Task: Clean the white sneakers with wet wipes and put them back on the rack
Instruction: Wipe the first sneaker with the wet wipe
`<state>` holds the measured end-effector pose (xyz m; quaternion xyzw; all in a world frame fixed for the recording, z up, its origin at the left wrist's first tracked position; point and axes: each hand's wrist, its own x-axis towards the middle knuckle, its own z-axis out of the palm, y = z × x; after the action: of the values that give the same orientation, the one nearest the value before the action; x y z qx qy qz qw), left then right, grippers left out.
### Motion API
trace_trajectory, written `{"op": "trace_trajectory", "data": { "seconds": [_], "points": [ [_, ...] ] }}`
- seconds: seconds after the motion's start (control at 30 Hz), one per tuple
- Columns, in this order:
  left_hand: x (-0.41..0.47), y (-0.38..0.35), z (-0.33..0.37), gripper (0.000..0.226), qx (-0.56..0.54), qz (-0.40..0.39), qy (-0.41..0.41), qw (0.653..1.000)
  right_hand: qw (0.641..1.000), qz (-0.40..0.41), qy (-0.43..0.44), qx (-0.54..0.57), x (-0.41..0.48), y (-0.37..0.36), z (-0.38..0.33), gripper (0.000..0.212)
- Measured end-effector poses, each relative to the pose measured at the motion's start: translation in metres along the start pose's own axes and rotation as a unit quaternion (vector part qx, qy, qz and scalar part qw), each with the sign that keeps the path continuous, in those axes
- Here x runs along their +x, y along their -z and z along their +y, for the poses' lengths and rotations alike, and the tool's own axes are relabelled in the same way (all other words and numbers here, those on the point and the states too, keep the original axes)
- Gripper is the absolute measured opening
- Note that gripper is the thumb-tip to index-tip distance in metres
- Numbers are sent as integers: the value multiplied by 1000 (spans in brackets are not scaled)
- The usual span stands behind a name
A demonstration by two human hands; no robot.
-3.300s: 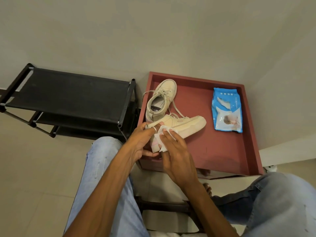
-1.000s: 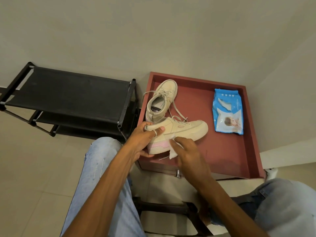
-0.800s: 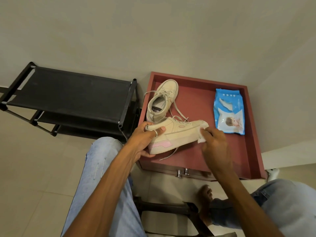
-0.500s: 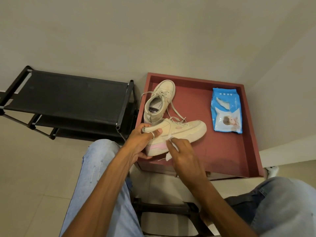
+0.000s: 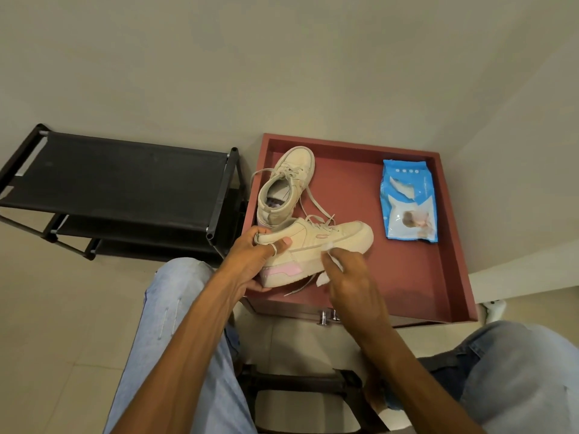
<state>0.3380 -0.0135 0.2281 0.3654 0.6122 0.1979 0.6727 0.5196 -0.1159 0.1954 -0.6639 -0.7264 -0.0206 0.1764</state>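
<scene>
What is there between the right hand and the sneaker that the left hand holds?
A white wet wipe, seen in the head view: the right hand holds it against the side of the sneaker that the left hand grips.

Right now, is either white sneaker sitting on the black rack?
No: the upright sneaker stands on the red tray top and the left hand grips the second sneaker above it, both off the black rack.
</scene>
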Motion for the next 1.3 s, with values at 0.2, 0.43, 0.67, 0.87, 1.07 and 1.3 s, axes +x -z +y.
{"op": "trace_trajectory", "data": {
  "seconds": [0.2,0.43,0.67,0.87,1.07,1.3],
  "points": [
    [-1,-1,1,38,1,0,-1,1000,974,50,-206,78,16,-4,63,37],
    [2,-1,-1,35,6,7,-2,1000,947,77,-293,109,17,0,45,38],
    [3,-1,-1,34,10,10,-7,1000,964,61,-205,161,-5,-5,10,33],
    [2,-1,0,35,16,8,-8,1000,932,93,-274,220,4,-1,10,26],
    [0,-3,2,34,-1,-5,3,1000,879,86,-388,261,34,-2,53,26],
    [1,-3,2,33,0,-6,6,1000,780,29,-488,391,70,-12,95,14]
  ]
}}
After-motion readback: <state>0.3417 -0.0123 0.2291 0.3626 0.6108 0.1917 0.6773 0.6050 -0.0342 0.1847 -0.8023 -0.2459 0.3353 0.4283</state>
